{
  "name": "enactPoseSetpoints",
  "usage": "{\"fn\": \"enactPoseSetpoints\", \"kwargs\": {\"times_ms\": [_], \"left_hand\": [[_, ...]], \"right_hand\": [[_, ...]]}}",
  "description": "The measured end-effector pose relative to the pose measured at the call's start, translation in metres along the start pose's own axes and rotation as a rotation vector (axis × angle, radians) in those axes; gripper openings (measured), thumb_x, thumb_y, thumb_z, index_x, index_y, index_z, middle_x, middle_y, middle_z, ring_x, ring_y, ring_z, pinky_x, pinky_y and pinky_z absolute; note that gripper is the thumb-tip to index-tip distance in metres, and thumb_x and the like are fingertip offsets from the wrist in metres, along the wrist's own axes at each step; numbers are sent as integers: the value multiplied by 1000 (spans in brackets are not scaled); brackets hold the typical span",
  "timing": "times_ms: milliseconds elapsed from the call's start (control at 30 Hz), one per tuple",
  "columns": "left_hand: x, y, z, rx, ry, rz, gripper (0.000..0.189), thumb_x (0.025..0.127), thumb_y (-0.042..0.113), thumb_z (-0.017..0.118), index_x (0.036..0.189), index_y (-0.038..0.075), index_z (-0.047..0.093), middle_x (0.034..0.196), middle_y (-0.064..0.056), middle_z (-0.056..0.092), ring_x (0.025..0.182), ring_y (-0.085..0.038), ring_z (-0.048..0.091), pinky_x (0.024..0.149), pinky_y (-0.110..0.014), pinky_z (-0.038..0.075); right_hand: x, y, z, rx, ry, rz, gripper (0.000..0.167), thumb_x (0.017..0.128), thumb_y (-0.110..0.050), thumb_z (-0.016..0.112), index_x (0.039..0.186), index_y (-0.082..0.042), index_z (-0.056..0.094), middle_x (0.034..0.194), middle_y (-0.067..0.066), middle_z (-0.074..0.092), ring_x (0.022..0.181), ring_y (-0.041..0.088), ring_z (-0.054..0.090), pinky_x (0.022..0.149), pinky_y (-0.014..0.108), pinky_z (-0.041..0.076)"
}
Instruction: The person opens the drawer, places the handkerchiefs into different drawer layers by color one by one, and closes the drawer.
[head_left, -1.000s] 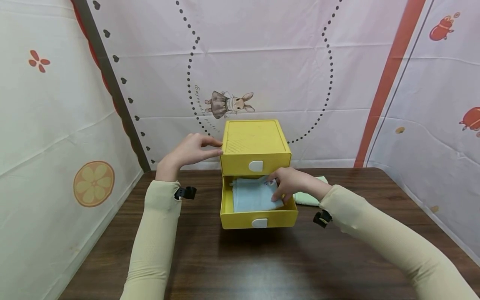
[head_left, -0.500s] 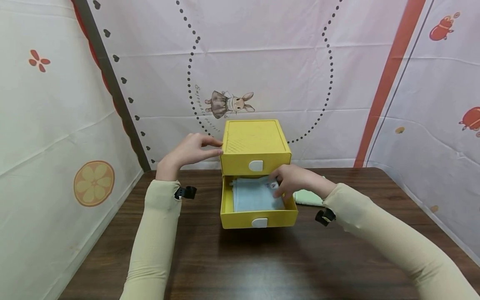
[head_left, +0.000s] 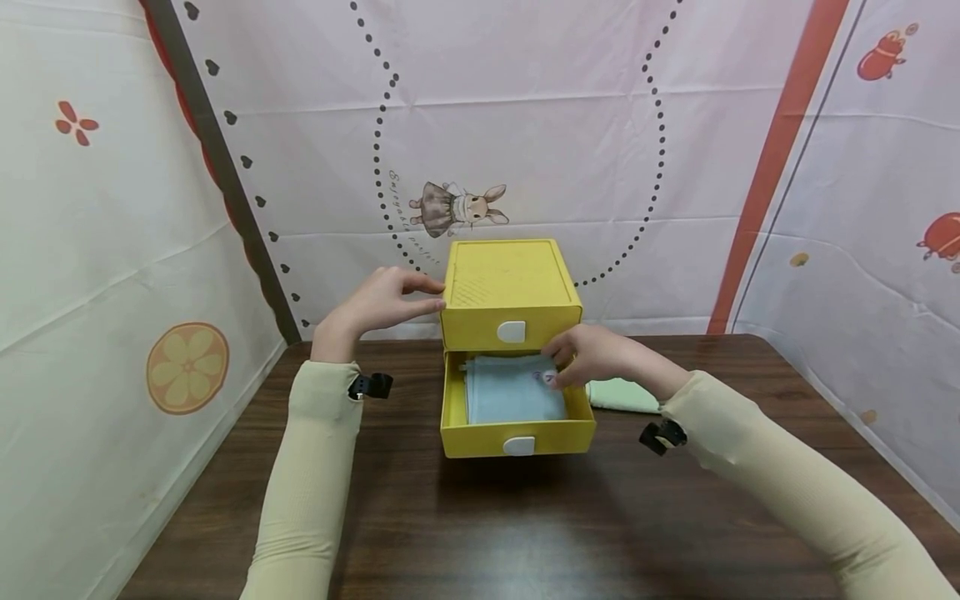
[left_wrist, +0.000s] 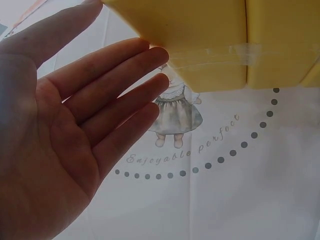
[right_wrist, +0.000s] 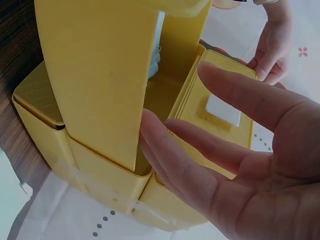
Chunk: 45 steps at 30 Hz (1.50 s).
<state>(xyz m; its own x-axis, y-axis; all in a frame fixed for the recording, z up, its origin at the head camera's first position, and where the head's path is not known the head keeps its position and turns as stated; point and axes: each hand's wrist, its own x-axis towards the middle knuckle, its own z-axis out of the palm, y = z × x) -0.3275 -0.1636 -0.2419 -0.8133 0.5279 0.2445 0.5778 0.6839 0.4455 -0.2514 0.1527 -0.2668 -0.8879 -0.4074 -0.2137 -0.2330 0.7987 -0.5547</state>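
A yellow drawer box (head_left: 512, 275) stands on the table, its lower drawer (head_left: 480, 442) pulled out. Folded light-blue cloth (head_left: 510, 396) with a small printed mark lies inside that drawer. My left hand (head_left: 381, 300) touches the box's upper left edge with its fingertips; its fingers look straight in the left wrist view. Over the drawer's right side is my right hand (head_left: 592, 357). The right wrist view shows its fingers (right_wrist: 175, 170) extended beside the drawer wall (right_wrist: 100, 85), holding nothing. The upper drawer, with a white handle (head_left: 512, 332), is pushed in.
A folded pale-green cloth (head_left: 622, 396) lies on the dark wooden table (head_left: 405, 517), right of the box. Printed fabric (head_left: 525, 158) hangs behind and on both sides.
My right hand has come off the light-blue cloth and shifted slightly right. The cloth's right corner now lies flatter. The left hand has stayed in place.
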Motion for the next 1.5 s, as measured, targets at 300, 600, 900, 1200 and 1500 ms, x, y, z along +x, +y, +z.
{"fn": "enactPoseSetpoints", "kwargs": {"times_ms": [300, 600, 900, 1200, 1500], "left_hand": [[1, -2, 1, -7, 0, 4, 46, 87, 45, 66, 121, 15, 66, 121, -6, 66, 112, -23, 60, 94, -47, 48], [2, -3, 1, -12, 5, 5, 46, 86, 45, 66, 121, 15, 66, 121, -6, 66, 111, -22, 61, 94, -46, 48], [2, -2, 1, -15, 7, 4, 44, 87, 44, 66, 120, 15, 66, 121, -5, 66, 111, -21, 61, 94, -45, 48], [2, -2, 1, -19, 6, 2, 44, 87, 44, 66, 120, 15, 66, 121, -5, 66, 112, -21, 61, 94, -44, 48], [1, -2, 1, -23, 4, 3, 44, 87, 43, 66, 121, 14, 66, 122, -6, 65, 113, -22, 60, 95, -44, 48]], "right_hand": [[-9, -3, -1, 59, 4, -20, 49, 85, -19, 72, 128, -1, 56, 120, 22, 62, 93, 24, 68, 78, 37, 57], [-25, -5, 2, 74, 53, -121, 39, 87, -22, 69, 121, -4, 61, 108, 13, 69, 90, 26, 69, 70, 31, 57], [-39, -3, 11, 51, 125, -185, 33, 88, -29, 68, 116, -11, 66, 103, 3, 71, 90, 15, 67, 73, 30, 55], [-51, -4, 18, 93, 150, -207, 27, 86, -30, 69, 110, -17, 69, 98, -1, 71, 85, 12, 66, 67, 29, 52], [-62, -7, 28, 122, 168, -243, 26, 86, -29, 71, 107, -14, 69, 96, -4, 71, 85, 9, 65, 70, 27, 51]]}}
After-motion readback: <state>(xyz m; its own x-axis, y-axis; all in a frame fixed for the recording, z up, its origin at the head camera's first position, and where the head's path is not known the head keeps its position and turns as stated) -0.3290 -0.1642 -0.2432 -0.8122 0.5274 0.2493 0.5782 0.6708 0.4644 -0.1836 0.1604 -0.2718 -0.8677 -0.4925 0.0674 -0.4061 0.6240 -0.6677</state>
